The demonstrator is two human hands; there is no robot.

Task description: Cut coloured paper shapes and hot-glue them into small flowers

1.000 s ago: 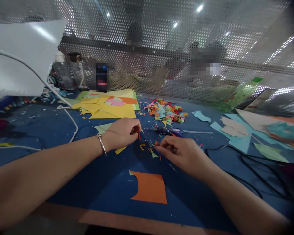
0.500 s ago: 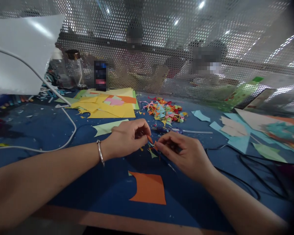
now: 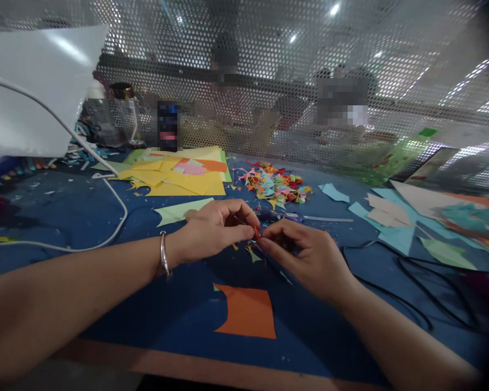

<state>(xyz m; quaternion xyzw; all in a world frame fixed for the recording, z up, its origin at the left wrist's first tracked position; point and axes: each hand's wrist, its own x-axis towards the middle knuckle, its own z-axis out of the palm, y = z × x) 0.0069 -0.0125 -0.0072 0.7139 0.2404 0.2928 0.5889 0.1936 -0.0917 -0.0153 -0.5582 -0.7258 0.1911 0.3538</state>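
Observation:
Fingertips of my left hand and my right hand meet above the middle of the table, both closed in a pinch on a small piece of orange paper. Most of that piece is hidden by the fingers. Under my right hand lies a thin pen-like tool with a metal tip. Closer to me, a larger orange paper piece with a curved cut edge rests flat, with a bit of green at its corner. A small green scrap sits just below the fingertips.
Behind my hands are a heap of colourful paper scraps and yellow sheets. Blue and pink papers lie at right, near black cables. A white cable loops at left. Perforated metal panel stands behind.
My left fingertips have moved slightly right and now touch my right fingertips. The orange paper, earlier showing in the gap between them, is now mostly covered.

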